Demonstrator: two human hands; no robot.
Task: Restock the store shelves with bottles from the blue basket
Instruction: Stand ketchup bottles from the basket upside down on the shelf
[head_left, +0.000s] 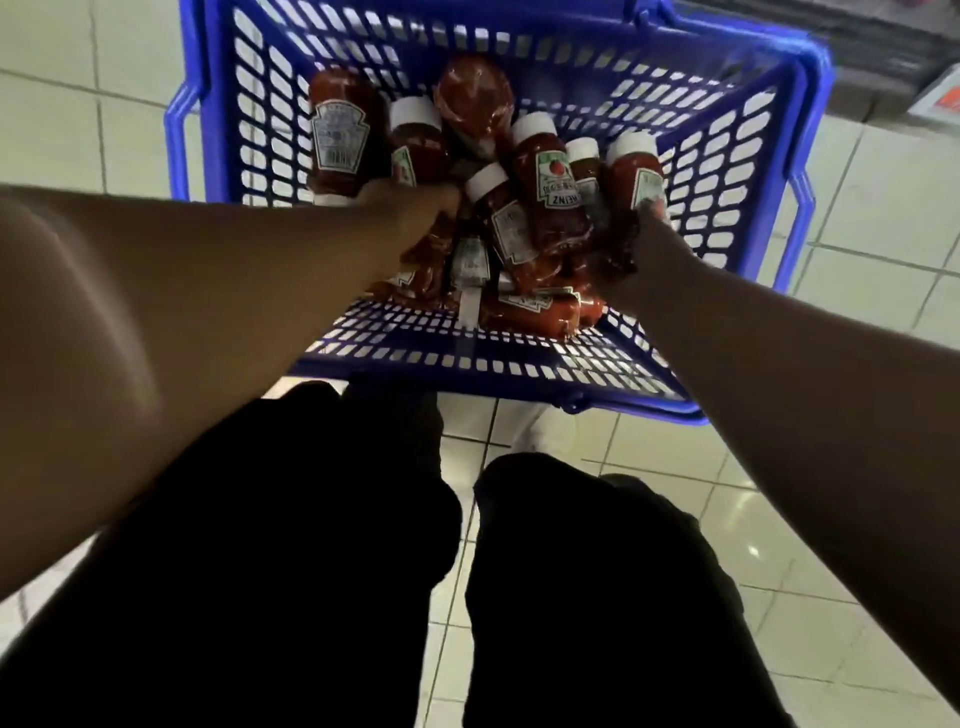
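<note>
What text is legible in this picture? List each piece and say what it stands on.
"HEINZ", upside down, on the label of the ketchup bottle standing in the blue basket.
Back label with a barcode on the far-left bottle: print too blurred to read.
Labels on the other bottles: too blurred or turned away.
The left hand and right hand cover further labels.

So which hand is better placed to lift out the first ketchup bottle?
Probably the right hand: it already closes around a white-capped ketchup bottle at the right edge of the pile, free to lift. The left hand is deeper among the bottles in the blue basket, its grasp hidden.
</note>
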